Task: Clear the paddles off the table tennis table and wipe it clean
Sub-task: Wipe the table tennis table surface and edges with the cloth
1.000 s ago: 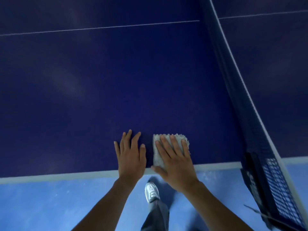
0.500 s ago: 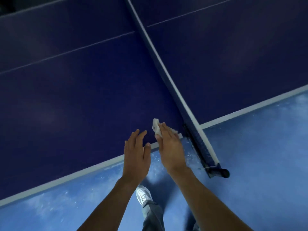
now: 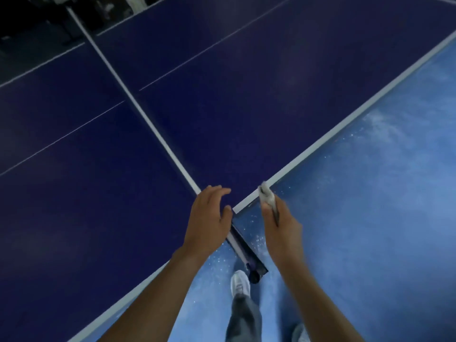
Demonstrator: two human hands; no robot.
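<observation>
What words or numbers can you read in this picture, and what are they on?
No text can be read here.
Table: only plain white lines, no letters or numbers.
Net and its clamp: seen edge-on, no print shows.
Cloth in the right hand: blurred, no label visible.
Shoe: too blurred to tell any brand.

R hand [image 3: 281, 218] w/ cloth [image 3: 266, 197] has been lifted off table [image 3: 271, 95] and carried from L of net [image 3: 153, 124] to its R side; cloth is now pinched upright, not pressed flat. L hand [image 3: 209, 215] has been raised and brought over net's near end, fingers loosely curled.
</observation>
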